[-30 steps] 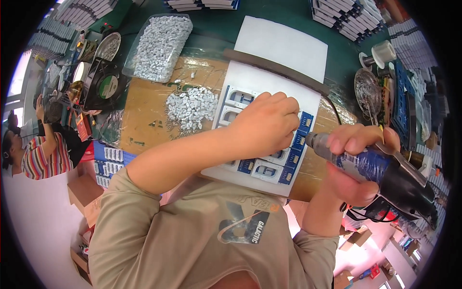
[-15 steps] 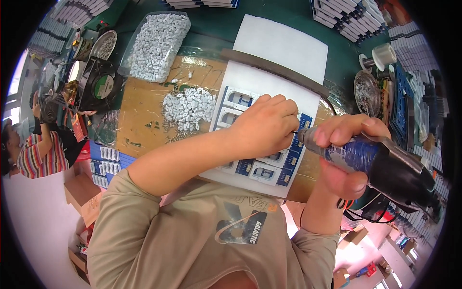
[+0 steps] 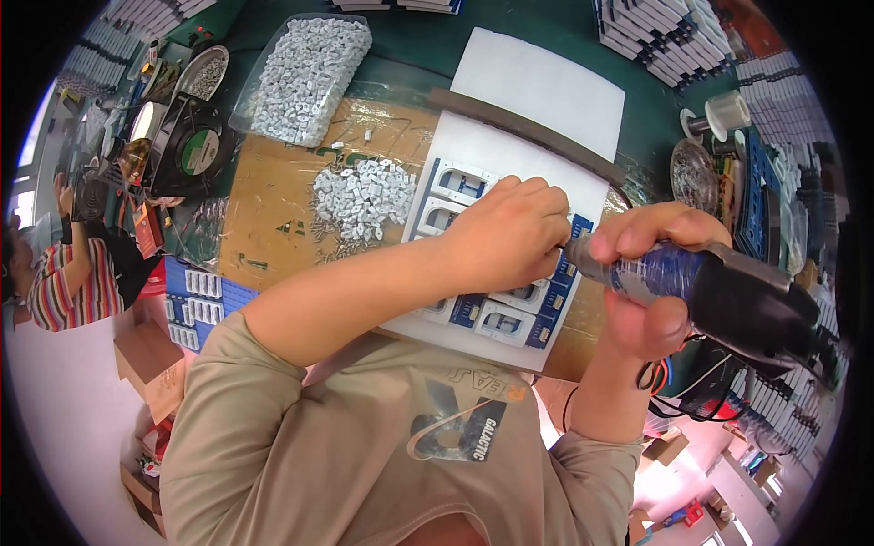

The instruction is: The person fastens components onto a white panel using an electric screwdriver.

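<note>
My right hand [image 3: 642, 323] is wrapped round an electric screwdriver [image 3: 751, 305] with a black rear and a blue, tape-wrapped front. Its narrow nose points left, toward the fingertips of my left hand [image 3: 510, 232]. The left fingers are curled closed over the right side of a row of blue circuit boards [image 3: 546, 329] with white plastic frames [image 3: 503, 323]. Whatever those fingers pinch is hidden, and so is the driver's tip. The boards lie on a white foam sheet [image 3: 583, 173], partly covered by my left hand and forearm.
A dark bar [image 3: 528, 132] crosses the foam sheet. To the left lie a heap of small white pieces [image 3: 364, 196], loose screws [image 3: 337, 247] and a clear tub [image 3: 244, 118] of such pieces. A black fan [image 3: 191, 150] stands beyond. Solder wire spool [image 3: 728, 106] sits right. Another person [image 3: 73, 282] works far left.
The view has shifted slightly, so the table things sit a little farther right. The screwdriver's rear end has risen a little. My left hand stays closed over the boards.
</note>
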Demonstrator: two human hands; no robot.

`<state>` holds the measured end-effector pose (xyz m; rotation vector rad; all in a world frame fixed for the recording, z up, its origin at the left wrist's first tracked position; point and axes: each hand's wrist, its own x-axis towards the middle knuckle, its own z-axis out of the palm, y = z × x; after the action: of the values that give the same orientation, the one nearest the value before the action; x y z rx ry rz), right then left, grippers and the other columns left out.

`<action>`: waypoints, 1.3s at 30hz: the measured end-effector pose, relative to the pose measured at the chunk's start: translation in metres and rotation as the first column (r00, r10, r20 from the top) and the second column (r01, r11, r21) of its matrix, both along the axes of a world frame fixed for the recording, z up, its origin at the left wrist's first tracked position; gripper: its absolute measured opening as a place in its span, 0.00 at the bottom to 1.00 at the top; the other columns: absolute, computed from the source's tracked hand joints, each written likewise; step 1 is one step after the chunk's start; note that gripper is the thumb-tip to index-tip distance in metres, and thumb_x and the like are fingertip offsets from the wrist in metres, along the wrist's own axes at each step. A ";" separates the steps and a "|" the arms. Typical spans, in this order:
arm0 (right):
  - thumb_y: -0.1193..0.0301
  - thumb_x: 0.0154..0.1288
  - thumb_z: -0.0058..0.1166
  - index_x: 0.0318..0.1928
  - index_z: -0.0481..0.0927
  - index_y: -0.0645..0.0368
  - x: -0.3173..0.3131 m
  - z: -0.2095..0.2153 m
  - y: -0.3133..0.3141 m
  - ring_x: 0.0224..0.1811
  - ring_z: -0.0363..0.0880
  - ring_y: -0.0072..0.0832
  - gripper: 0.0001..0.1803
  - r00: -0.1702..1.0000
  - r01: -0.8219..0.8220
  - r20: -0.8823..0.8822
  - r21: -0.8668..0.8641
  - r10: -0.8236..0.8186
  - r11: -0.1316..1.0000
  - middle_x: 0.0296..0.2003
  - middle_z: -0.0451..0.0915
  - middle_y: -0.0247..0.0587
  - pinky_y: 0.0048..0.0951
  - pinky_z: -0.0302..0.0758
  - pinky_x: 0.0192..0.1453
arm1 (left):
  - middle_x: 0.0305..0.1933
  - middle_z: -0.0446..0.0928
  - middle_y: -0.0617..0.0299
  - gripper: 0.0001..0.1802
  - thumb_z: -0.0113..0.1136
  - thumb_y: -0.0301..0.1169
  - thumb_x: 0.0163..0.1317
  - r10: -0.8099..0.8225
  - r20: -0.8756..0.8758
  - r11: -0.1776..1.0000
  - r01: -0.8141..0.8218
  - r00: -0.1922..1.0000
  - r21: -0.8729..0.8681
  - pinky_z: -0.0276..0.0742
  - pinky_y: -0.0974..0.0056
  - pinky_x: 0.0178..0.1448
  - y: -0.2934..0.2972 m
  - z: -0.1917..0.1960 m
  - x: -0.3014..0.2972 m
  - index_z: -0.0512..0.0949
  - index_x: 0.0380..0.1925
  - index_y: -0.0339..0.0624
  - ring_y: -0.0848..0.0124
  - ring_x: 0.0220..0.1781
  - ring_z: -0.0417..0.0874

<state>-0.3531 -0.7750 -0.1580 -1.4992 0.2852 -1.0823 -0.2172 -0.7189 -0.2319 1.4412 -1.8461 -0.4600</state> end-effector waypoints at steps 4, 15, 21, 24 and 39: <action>0.50 0.53 0.67 0.52 0.67 0.59 -0.001 -0.005 -0.005 0.31 0.73 0.31 0.35 0.999 -0.031 0.021 0.017 0.031 0.999 0.33 0.72 0.43 0.32 0.75 0.35 | 0.34 0.71 0.61 0.04 0.59 0.28 0.44 -0.005 0.003 1.000 0.005 1.000 -0.002 0.67 0.60 0.47 0.000 0.001 0.000 0.77 0.23 0.43 0.63 0.43 0.73; 0.45 0.46 0.69 0.54 0.65 0.64 0.005 -0.011 0.002 0.32 0.78 0.32 0.45 0.992 0.120 0.010 0.115 -0.122 0.986 0.34 0.76 0.43 0.29 0.77 0.36 | 0.33 0.71 0.61 0.04 0.59 0.29 0.44 -0.002 0.004 1.000 0.002 1.000 -0.017 0.67 0.59 0.46 0.000 -0.003 0.003 0.76 0.23 0.43 0.63 0.43 0.73; 0.42 0.53 0.61 0.59 0.62 0.63 -0.019 -0.014 -0.014 0.30 0.74 0.34 0.46 0.965 -0.023 0.258 -0.072 0.041 0.997 0.35 0.73 0.46 0.36 0.75 0.32 | 0.34 0.73 0.61 0.06 0.62 0.31 0.47 -0.001 0.043 0.995 0.005 0.999 -0.099 0.69 0.58 0.44 0.008 0.007 0.010 0.78 0.26 0.43 0.61 0.41 0.74; 0.38 0.56 0.54 0.60 0.62 0.61 -0.054 -0.017 -0.016 0.32 0.72 0.32 0.44 0.970 0.115 0.223 -0.061 -0.098 0.992 0.36 0.71 0.41 0.35 0.71 0.37 | 0.35 0.74 0.60 0.07 0.63 0.30 0.48 0.047 0.066 0.984 -0.034 0.997 -0.176 0.71 0.57 0.43 0.020 0.038 0.038 0.79 0.28 0.44 0.60 0.40 0.75; 0.44 0.58 0.56 0.60 0.63 0.62 -0.085 -0.049 -0.008 0.32 0.71 0.31 0.40 0.978 0.187 0.077 0.082 -0.193 0.979 0.35 0.71 0.42 0.34 0.70 0.38 | 0.32 0.75 0.61 0.06 0.64 0.32 0.49 0.397 0.208 0.905 -0.419 0.894 0.075 0.71 0.56 0.43 0.156 0.004 0.103 0.81 0.27 0.44 0.61 0.38 0.77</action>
<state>-0.4378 -0.7831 -0.2069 -1.3761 0.4117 -1.2700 -0.1146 -0.5633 -0.2278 1.9555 -1.6096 -0.2298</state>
